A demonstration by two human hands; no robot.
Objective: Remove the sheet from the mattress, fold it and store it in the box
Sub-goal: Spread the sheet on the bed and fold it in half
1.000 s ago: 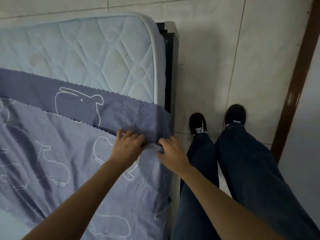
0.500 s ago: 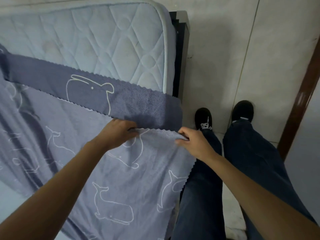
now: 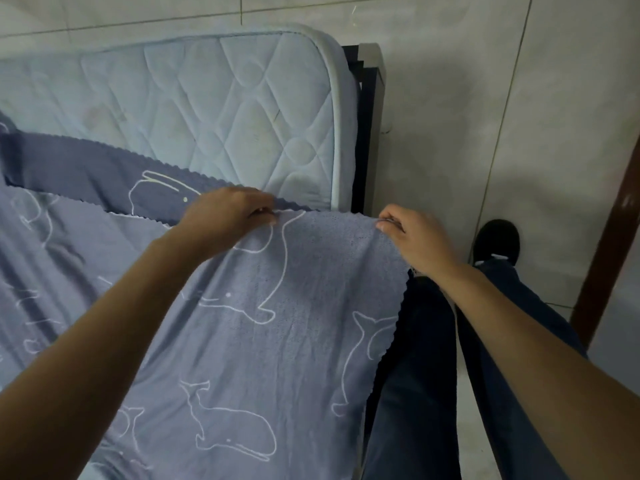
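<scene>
A blue-grey sheet printed with white whale outlines lies over the lower part of a pale blue quilted mattress. Its scalloped edge is lifted and stretched between my hands. My left hand pinches that edge near the middle of the view. My right hand pinches the sheet's corner, out past the mattress's right side and above my legs. A darker band of the same sheet lies folded across the mattress behind the lifted edge. No box is in view.
A black bed frame runs along the mattress's right side. My legs in dark trousers and a black shoe stand on the pale tiled floor. A dark brown wooden post rises at the right.
My hands were together on the sheet's edge at the bedside. They have moved apart, the right one out past the mattress, and the edge is now lifted and stretched between them.
</scene>
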